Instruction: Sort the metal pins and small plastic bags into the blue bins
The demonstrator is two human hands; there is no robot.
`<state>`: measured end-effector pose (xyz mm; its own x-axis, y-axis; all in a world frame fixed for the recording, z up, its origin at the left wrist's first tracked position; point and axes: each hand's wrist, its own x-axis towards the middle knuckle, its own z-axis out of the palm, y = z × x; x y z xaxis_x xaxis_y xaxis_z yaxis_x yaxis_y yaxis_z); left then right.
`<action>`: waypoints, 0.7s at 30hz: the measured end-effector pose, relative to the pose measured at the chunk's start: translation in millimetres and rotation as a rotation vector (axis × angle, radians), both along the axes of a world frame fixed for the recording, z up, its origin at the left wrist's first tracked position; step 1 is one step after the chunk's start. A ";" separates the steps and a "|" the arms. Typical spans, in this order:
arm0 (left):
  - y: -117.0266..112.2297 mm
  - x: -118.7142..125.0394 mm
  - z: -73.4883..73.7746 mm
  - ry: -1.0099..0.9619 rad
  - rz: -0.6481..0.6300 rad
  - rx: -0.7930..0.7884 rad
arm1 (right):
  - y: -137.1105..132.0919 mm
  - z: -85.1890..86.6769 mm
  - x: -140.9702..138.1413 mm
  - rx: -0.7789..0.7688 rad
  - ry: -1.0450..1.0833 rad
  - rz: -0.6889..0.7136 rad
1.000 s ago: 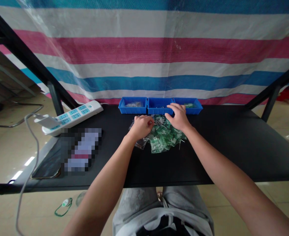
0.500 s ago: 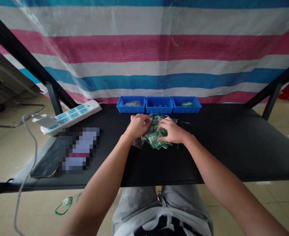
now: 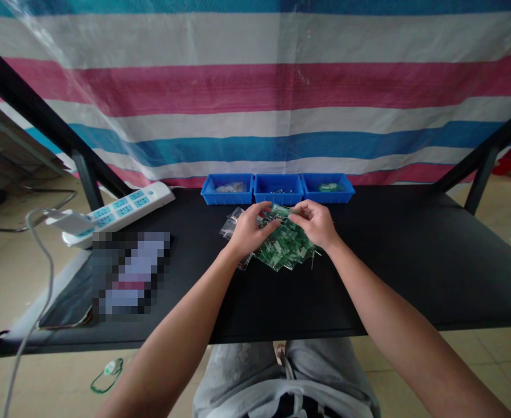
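A heap of small clear bags with green parts (image 3: 285, 248) lies on the black table (image 3: 412, 261) in front of me. My left hand (image 3: 250, 230) and my right hand (image 3: 316, 222) are raised just above the heap, fingers pinched on the two ends of one small green bag (image 3: 280, 211) between them. Behind the heap stand three blue bins: the left blue bin (image 3: 227, 188) with clear bits, the middle blue bin (image 3: 278, 188) with small metal pieces, the right blue bin (image 3: 328, 187) with a green item.
A white power strip (image 3: 118, 212) with a plugged adapter and grey cable lies at the table's left. A blurred flat object (image 3: 129, 273) lies near it on a dark mat. Black frame posts stand at both sides. A striped tarp hangs behind.
My right hand came back from the blue bins to the heap, then both hands lifted one small green bag from the heap and now pinch it between them.
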<state>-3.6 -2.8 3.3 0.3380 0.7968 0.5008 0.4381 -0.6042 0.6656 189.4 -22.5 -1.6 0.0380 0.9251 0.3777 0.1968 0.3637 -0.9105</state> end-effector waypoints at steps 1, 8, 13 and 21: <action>-1.2 1.8 -0.8 -0.024 -0.017 0.055 | -1.9 0.8 -0.7 0.046 -0.011 0.003; -6.4 4.9 -6.0 -0.176 0.131 0.409 | -13.6 6.1 -4.6 0.357 -0.109 0.047; -6.6 1.3 -2.5 -0.144 0.107 0.406 | -14.4 8.2 -5.4 0.367 -0.151 0.056; -4.9 6.4 -1.9 -0.227 0.036 -0.119 | -10.3 0.9 -10.7 -0.004 0.006 0.033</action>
